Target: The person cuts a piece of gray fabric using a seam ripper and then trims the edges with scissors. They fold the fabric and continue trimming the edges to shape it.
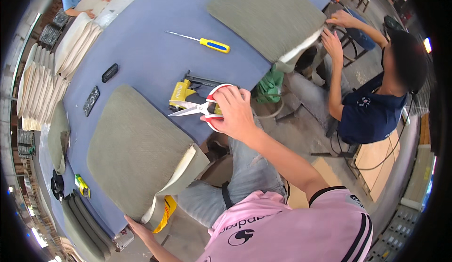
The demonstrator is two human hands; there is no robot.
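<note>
Holding the right hand [237, 115] forward, closed on scissors [203, 107] with parted blades [186, 111]; touching the near corner of a pad [134, 153] with the left hand [140, 229], too hidden to tell if pinching. Facing a blue table [141, 40], with a nail gun [180, 94] beside the scissors and a co-worker [369, 120] right of the right hand. Showing grey-green cloth, rounded corners, red-and-white handles [212, 117].

Blue table [141, 31]: near grey panel [136, 149], far grey panel [270, 15], yellow-black tool [180, 92], yellow-handled screwdriver [214, 45], two black oblongs [91, 101]
</note>
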